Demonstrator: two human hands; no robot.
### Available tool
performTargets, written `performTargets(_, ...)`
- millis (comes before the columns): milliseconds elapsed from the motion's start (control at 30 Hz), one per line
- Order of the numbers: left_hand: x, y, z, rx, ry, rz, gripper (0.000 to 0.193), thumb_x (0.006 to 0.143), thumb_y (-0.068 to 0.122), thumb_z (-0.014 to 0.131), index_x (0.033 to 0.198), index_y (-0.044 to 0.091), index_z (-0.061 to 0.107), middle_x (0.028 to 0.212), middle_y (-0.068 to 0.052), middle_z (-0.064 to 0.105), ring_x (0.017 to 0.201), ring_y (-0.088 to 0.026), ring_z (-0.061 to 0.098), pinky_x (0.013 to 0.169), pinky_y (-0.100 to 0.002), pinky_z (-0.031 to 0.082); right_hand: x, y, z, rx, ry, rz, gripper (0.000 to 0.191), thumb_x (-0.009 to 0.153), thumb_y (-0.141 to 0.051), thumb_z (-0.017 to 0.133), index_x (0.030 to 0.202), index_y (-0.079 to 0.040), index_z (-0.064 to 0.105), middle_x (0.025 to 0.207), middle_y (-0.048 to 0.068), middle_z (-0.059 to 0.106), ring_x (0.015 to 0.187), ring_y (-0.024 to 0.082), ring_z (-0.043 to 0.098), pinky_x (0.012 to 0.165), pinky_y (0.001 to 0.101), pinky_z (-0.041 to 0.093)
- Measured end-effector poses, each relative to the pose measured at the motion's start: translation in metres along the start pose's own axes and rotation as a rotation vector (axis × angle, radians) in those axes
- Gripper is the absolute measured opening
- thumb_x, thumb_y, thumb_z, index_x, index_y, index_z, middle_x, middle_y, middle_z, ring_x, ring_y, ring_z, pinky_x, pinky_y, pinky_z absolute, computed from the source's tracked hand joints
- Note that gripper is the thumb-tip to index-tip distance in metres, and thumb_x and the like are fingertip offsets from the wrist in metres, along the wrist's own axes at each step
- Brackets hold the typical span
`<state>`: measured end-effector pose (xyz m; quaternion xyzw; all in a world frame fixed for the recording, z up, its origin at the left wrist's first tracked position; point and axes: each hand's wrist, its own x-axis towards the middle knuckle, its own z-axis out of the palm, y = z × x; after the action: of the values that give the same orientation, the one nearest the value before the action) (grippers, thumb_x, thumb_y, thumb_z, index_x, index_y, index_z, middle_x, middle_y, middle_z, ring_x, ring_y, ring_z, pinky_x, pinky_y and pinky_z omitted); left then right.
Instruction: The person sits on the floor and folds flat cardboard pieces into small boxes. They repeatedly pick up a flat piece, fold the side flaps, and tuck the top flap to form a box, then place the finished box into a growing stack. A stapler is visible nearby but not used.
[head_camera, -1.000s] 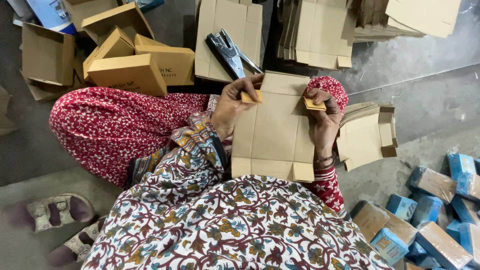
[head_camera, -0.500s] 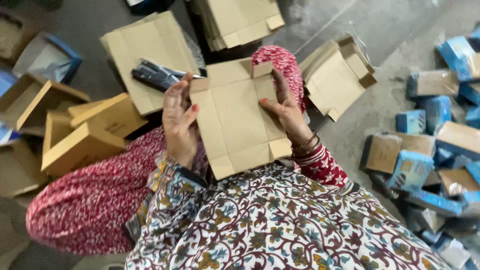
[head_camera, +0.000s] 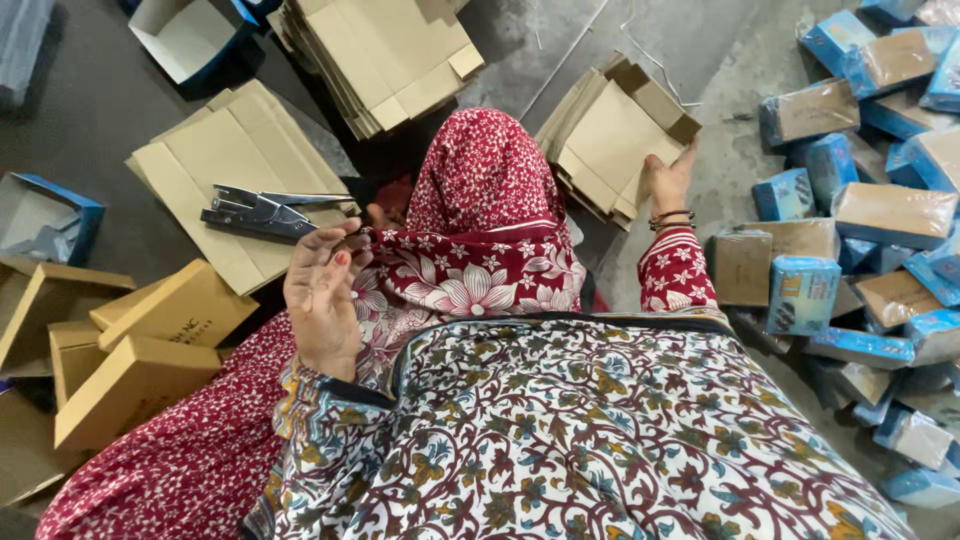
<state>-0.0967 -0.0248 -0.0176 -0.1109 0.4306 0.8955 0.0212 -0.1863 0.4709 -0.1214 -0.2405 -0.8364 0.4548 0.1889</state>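
Head view showed the right hand (head_camera: 668, 180) spread flat and open on a stack of flat cardboard blanks (head_camera: 612, 135) beside the knee. The left hand (head_camera: 322, 290) hung loosely open and empty, near the metal stapler (head_camera: 262, 211) lying on a cardboard sheet (head_camera: 215, 165).

My single head view looks steeply down over the person's lap to the floor (head_camera: 90, 150). The patterned clothing fills the lower frame, very near. The left hand (head_camera: 322, 295) sits left of centre, the right hand (head_camera: 670, 180) upper right. No second view overlaps it.
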Motion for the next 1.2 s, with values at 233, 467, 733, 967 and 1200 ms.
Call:
performTargets(233, 0.001, 0.016, 0.003, 0.045, 0.024, 0.006, 0.021, 0.1, 0.0, 0.06, 0.122, 0.003, 0.061, 0.129, -0.014, 0.067, 0.112, -0.021, 0.066, 0.099, -0.034, 0.055, 0.002, -0.024, -0.001, -0.49, 0.106, 0.061, 0.113, 0.078, -0.024, 0.095, 0.157, 0.003, 0.018, 0.151, 0.036, 0.038, 0.136, 0.051, 0.037, 0.112, 0.048, 0.033)
performTargets(467, 0.0, 0.025, -0.012, 0.028, 0.048, -0.013, 0.022, 0.1, -0.002, 0.06, 0.122, 0.002, 0.062, 0.127, -0.013, 0.067, 0.112, -0.02, 0.066, 0.099, -0.033, 0.055, -0.011, -0.031, 0.006, 0.208, 0.12, 0.372, 0.112, 0.066, -0.008, 0.089, 0.158, -0.007, 0.025, 0.117, 0.015, 0.07, 0.095, 0.024, 0.069, 0.078, 0.0352, 0.058)
performTargets(733, 0.006, 0.01, -0.007, 0.04, 0.046, -0.011, 0.022, 0.099, -0.003, 0.058, 0.121, 0.002, 0.061, 0.125, -0.014, 0.068, 0.11, -0.02, 0.067, 0.096, -0.032, 0.055, 0.014, -0.014, 0.003, -0.272, 0.148, 0.132, 0.083, 0.076, -0.006, 0.08, 0.151, -0.008, 0.046, 0.109, 0.014, 0.07, 0.092, 0.025, 0.07, 0.084, 0.0371, 0.058)
performTargets(967, 0.008, -0.001, 0.002, 0.065, 0.073, -0.066, 0.02, 0.099, -0.005, 0.056, 0.117, 0.0, 0.062, 0.12, -0.012, 0.07, 0.103, -0.018, 0.068, 0.09, -0.03, 0.055, 0.049, -0.074, 0.038, -0.216, 0.122, -0.282, 0.064, 0.081, 0.001, 0.074, 0.142, -0.003, 0.056, 0.127, 0.016, 0.054, 0.118, 0.029, 0.057, 0.096, 0.0384, 0.055)
performTargets(1200, 0.004, -0.013, 0.028, 0.16, 0.081, -0.098, 0.019, 0.097, -0.003, 0.057, 0.115, -0.001, 0.064, 0.116, -0.01, 0.072, 0.105, -0.017, 0.068, 0.095, -0.031, 0.055, 0.103, -0.212, 0.145, -0.314, -0.174, -0.9, 0.053, 0.091, -0.006, 0.082, 0.138, -0.006, 0.056, 0.132, 0.013, 0.054, 0.127, 0.029, 0.053, 0.114, 0.0394, 0.044)
